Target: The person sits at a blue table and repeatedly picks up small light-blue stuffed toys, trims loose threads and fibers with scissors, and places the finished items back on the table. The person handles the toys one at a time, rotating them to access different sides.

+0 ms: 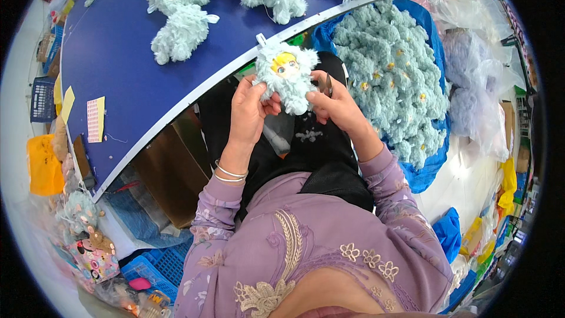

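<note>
Holding pale-blue plush doll (288, 79) two-handed

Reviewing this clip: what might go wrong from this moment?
1. The right hand appears to hold small dark snips while also touching the plush toy; the blades might nick its fur or a finger.
2. The left hand and right hand hold the toy above the lap, so a loosened grip could drop it.
3. The blue bag is heaped with toys; a bump might spill some.
</note>
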A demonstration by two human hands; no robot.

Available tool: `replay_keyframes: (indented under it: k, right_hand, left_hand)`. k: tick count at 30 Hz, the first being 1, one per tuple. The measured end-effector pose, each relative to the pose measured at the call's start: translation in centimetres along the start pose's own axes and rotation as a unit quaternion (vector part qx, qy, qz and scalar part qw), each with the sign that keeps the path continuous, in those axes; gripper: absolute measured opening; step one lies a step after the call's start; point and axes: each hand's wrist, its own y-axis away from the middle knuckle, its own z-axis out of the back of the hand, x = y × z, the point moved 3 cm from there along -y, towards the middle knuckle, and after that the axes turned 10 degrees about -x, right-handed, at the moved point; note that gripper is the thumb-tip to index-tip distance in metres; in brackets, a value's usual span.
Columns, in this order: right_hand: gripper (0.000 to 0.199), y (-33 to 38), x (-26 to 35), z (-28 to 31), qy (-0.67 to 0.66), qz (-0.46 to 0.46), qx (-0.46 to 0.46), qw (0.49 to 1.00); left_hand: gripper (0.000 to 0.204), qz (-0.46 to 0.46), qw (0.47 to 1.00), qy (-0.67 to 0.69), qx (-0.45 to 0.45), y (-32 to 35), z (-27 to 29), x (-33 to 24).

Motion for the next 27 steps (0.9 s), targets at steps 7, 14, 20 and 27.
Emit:
replay_keyframes:
  k: [7, 14, 20, 27]
  right_hand:
    - [0.026, 0.6, -1.1, 0.6, 0.023, 0.043, -0.106, 0.993]
    - [0.018, 1.1, -1.6, -0.1, 0.032, 0.105, -0.128, 0.986]
    - [0.021, 1.4, -2.5, -0.2, -0.079, -0.050, -0.085, 0.992]
    - [0.025, 1.1, -2.4, 0.0, -0.206, -0.126, -0.071, 0.968]
  left_hand:
    - [0.031, -0.030, 0.981, -0.142, -0.127, 0.9, 0.1, 2.6]
    - [0.038, -0.187, 0.922, -0.338, -0.026, 4.6, -2.8, 3.1]
    - [0.009, -0.101, 0.973, -0.203, -0.053, 2.7, -2.3, 3.4]
    - [0.012, -0.067, 0.993, -0.093, -0.005, 2.3, -2.1, 4.0]
